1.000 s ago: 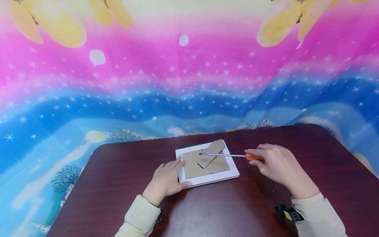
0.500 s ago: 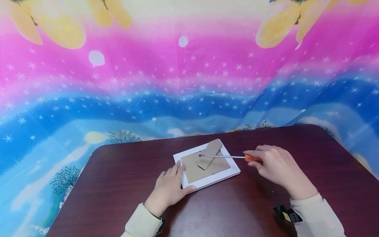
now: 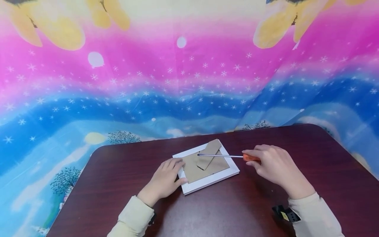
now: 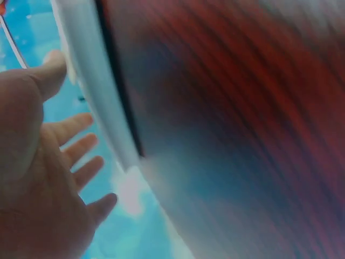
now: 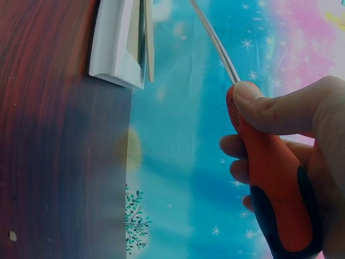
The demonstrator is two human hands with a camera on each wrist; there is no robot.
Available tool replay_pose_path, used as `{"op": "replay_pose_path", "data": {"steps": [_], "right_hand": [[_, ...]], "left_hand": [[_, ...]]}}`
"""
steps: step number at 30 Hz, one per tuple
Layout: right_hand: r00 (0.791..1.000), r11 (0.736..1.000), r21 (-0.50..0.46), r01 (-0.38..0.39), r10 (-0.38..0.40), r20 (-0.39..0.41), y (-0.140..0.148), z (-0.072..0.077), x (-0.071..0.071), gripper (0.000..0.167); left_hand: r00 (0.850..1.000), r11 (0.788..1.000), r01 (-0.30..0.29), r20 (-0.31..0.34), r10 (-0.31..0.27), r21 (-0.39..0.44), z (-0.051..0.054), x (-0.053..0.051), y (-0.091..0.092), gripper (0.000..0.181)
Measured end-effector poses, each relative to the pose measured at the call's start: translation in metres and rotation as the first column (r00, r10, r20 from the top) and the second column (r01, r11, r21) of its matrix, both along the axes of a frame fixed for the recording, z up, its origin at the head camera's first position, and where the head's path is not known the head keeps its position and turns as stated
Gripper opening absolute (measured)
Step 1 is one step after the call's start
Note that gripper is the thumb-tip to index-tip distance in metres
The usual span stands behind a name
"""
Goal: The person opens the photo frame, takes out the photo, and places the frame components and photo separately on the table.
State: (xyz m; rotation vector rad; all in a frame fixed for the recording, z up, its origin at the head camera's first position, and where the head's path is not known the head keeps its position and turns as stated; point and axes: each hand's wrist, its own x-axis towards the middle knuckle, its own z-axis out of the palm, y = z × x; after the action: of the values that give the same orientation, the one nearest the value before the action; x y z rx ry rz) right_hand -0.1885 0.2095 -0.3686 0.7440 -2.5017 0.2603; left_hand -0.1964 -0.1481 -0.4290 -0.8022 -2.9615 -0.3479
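Note:
A white picture frame (image 3: 211, 176) lies face down on the table, its brown backing board (image 3: 189, 169) upward. A cardboard stand leg (image 3: 211, 153) slants across that board. My left hand (image 3: 161, 179) rests at the frame's left edge with fingers fairly straight, fingertips over the rim and thumb by the near left part. In the left wrist view its fingers are spread beside the frame's side (image 4: 91, 81). My right hand (image 3: 273, 164) grips the orange-and-black handle of a flat screwdriver (image 5: 272, 167). Its shaft reaches over the backing; whether the tip touches cannot be told.
The dark red-brown table (image 3: 225, 210) has rounded far corners. A colourful printed cloth (image 3: 177, 75) hangs behind and around it. A black strap device (image 3: 285, 214) sits at the right wrist, below the pale sleeve (image 3: 314, 212).
The frame has turned anticlockwise, its near left corner coming toward me. My left hand has since slid back a little to the left along the edge. The screwdriver has barely shifted.

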Motion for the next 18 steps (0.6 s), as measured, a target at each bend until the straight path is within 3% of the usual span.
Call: {"op": "replay_pose_path", "data": {"steps": [5, 11, 18], "right_hand": [[1.0, 1.0, 0.001, 0.006, -0.006, 0.002, 0.0, 0.001, 0.0, 0.035], [1.0, 1.0, 0.001, 0.013, -0.013, -0.008, -0.001, 0.002, 0.0, 0.034], [1.0, 1.0, 0.003, 0.026, -0.026, -0.003, -0.001, 0.002, 0.002, 0.034]], "left_hand": [[1.0, 1.0, -0.016, 0.026, 0.016, -0.005, -0.001, -0.011, -0.01, 0.054], [0.991, 0.998, -0.055, 0.119, 0.057, -0.018, 0.003, -0.016, -0.015, 0.063], [0.99, 0.998, -0.055, 0.126, 0.056, -0.011, 0.004, -0.017, -0.01, 0.067]]}}
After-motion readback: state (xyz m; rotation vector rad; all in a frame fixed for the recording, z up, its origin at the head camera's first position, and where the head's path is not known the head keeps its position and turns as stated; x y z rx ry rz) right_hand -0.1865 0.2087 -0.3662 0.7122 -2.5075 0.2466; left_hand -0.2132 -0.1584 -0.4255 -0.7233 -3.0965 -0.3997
